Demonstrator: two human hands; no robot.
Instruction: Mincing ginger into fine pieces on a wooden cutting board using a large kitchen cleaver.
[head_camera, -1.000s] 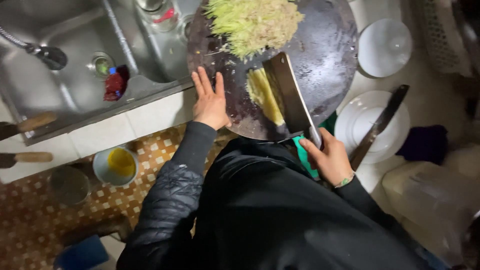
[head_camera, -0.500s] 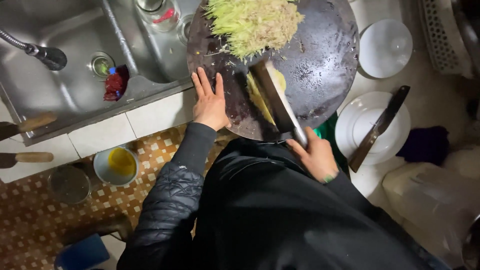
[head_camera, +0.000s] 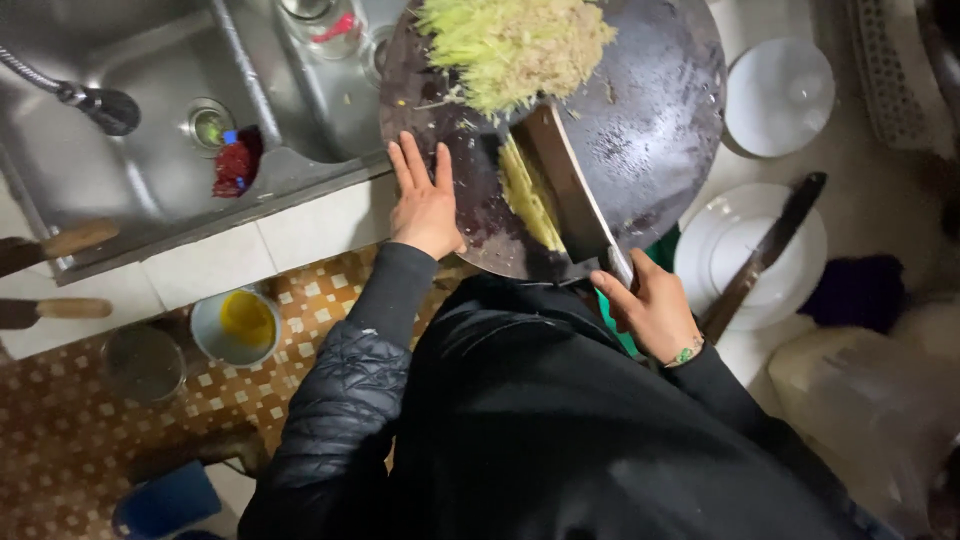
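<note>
Kitchen counter, steel sink (head_camera: 150, 170) at left, round dark chopping board (head_camera: 640, 120) overlapping it. Left hand (head_camera: 425, 205) flat on board, fingers spread, holding nothing. Right hand (head_camera: 655, 310) clamped round cleaver (head_camera: 565, 190) handle, blade pushing yellow shreds (head_camera: 525, 195) toward shredded pile (head_camera: 515, 45). Small bowl (head_camera: 238, 325) on floor holds yellow liquid.

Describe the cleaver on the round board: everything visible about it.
The cleaver has a broad rectangular blade of dull grey metal, tilted so one flat face shows. It rests on the dark round board, its far end against the pile of shredded pale green vegetable, with a strip of yellowish shreds along its left side. The right hand wraps the handle at the board's near edge, hiding most of it. The left hand lies flat on the board, apart from the blade.
</note>
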